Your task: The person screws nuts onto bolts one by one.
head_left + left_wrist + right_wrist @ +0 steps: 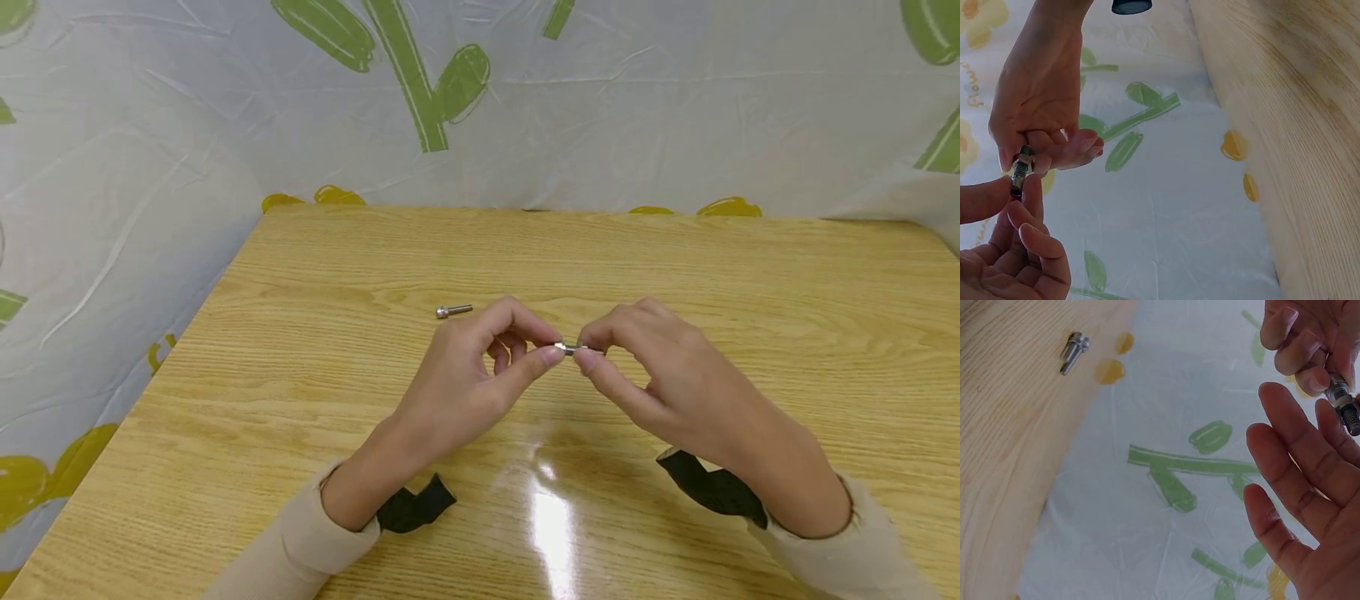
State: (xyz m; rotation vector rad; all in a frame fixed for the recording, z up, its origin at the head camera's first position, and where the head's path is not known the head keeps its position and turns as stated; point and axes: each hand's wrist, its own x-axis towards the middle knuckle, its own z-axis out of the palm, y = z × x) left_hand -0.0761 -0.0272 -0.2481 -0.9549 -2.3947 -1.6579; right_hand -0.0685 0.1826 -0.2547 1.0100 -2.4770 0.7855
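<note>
My left hand [468,375] pinches the head end of a small metal bolt [570,349] between thumb and forefinger. From the other side, my right hand [667,367] pinches a nut [1025,159] that sits around the bolt's threaded shaft. Part of the thread sticks out past the nut in the left wrist view; the right wrist view also shows the bolt [1351,419], cut by the frame edge. A second metal bolt [454,311] lies on the table just beyond the left hand.
The wood-grain table [315,350] spreads under both hands. Behind it and on the left hangs a pale sheet [600,125] with green and yellow plant prints. Black straps [416,504] show at both wrists, by the beige sleeves [292,542].
</note>
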